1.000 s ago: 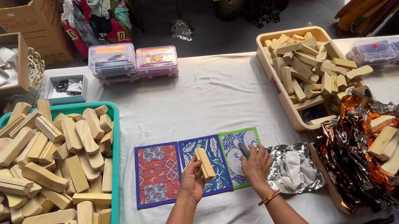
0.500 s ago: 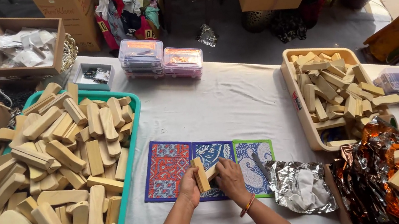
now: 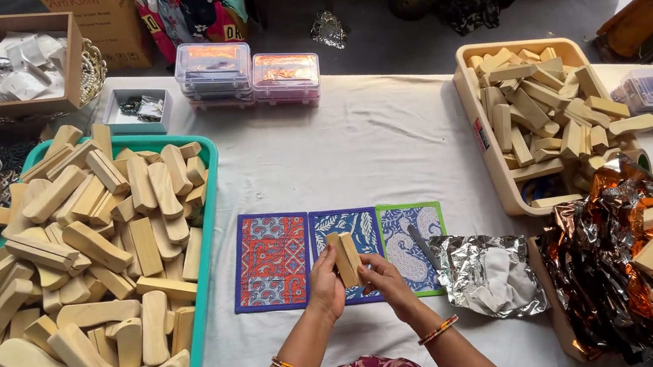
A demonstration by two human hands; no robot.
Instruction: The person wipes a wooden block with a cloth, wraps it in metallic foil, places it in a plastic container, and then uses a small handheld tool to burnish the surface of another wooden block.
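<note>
Two hands meet at the lower middle of the frame, over the near edge of the bench (image 3: 389, 141). The left hand (image 3: 325, 282) and the right hand (image 3: 381, 278) both pinch one pale wooden block (image 3: 345, 257) between them, the left from its left side, the right from its lower right, fingers curled in rather than spread. The block stands nearly upright in the picture, its long axis running away from the person, and sits squarely between the two hands, equally near to each.

Just beneath it lie three patterned cloth mats (image 3: 336, 250) side by side: red, blue, then green-edged. Right of them rests a crumpled sheet of silver foil (image 3: 488, 271), and at the lower right a heap of orange foil (image 3: 651, 249) holds a few more blocks.

At the left, a green tray (image 3: 209, 225) is piled high with similar blocks. Further off, at the upper right, a beige bin (image 3: 492, 152) holds another pile, and two clear plastic boxes (image 3: 247, 71) sit at the far edge, upper middle.
</note>
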